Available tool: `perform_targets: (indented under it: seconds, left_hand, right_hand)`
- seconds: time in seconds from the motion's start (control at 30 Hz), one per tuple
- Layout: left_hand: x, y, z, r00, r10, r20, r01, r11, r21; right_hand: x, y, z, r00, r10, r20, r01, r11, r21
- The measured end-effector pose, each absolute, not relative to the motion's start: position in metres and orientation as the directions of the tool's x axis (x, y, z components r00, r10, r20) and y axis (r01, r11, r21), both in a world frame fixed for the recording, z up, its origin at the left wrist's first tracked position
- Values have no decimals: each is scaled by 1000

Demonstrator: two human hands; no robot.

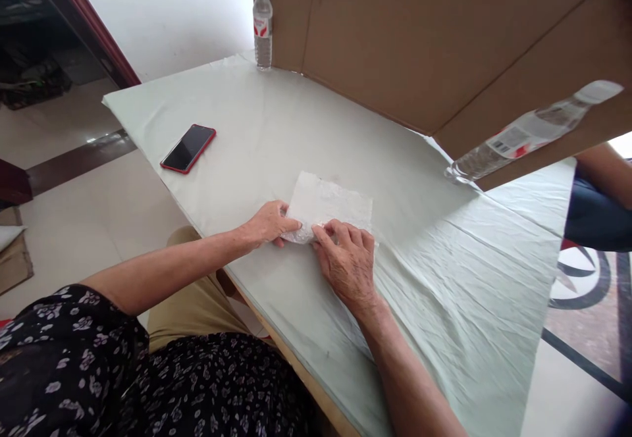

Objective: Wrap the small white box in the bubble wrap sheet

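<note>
A white, crinkled sheet [330, 201], which looks like thin paper or plastic wrap, lies on the pale green cloth of the table [237, 128]. Its near edge is bunched or folded. My left hand [271, 223] grips the sheet's left near corner, thumb on top and fingers partly beneath. Beside it, my right hand [348, 259] is closed on the near edge, with thumb and index finger pinching the bunched part. Whether anything lies inside the fold cannot be made out.
A phone with a red case [188, 149] lies at the left. One water bottle [263, 25] stands at the back, another bottle [523, 135] at the right, both against a large cardboard panel [385, 42]. Behind the panel, a person's arm [605, 174] shows at the right.
</note>
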State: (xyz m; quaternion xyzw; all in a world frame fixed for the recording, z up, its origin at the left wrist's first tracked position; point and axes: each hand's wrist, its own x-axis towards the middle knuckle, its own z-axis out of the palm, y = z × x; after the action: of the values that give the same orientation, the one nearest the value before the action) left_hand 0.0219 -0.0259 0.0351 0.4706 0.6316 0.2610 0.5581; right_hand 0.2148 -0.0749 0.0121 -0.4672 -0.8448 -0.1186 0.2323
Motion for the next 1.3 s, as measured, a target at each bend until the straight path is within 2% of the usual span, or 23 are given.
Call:
perform_targets:
  seconds: [0.13,0.3,0.37,0.6,0.83,1.03,1.1,1.17,1.23,1.3]
  left_hand:
    - [28,-21,36,133,877,-462,424,371,826]
    - [33,-13,39,119,882,-455,531,331,780]
    - [35,-12,39,120,863,-490,485,380,788]
    - [44,-16,40,163,804,-571,153,552,820]
    - [50,-16,45,184,822,-539,69,536,842]
    - [45,-21,54,298,817,-494,35,508,861]
    - [45,-26,50,308,867,-392,119,374,920]
    - [47,-32,43,327,928,-176,292,78,953]
    - [50,-38,35,361,931,63,476,-242,845]
    - [53,-43,28,401,885,237,585,-447,677]
  right_hand:
    - [214,-75,12,-459,731,505,849,529,6]
    - [213,-75,10,-452,726,518,857,515,27]
    - [213,-76,9,-453,723,522,857,514,32]
    - [213,-76,11,-458,737,497,859,510,34]
    - [214,-77,12,-441,732,519,844,535,-38]
    - [217,-78,19,-421,739,526,815,563,-138]
    - [218,-77,21,-418,732,539,800,578,-164]
    - [220,-75,22,-419,724,548,780,596,-191]
    - [223,-74,25,-418,722,552,751,616,-236]
    - [231,-75,29,-378,735,564,736,608,-299]
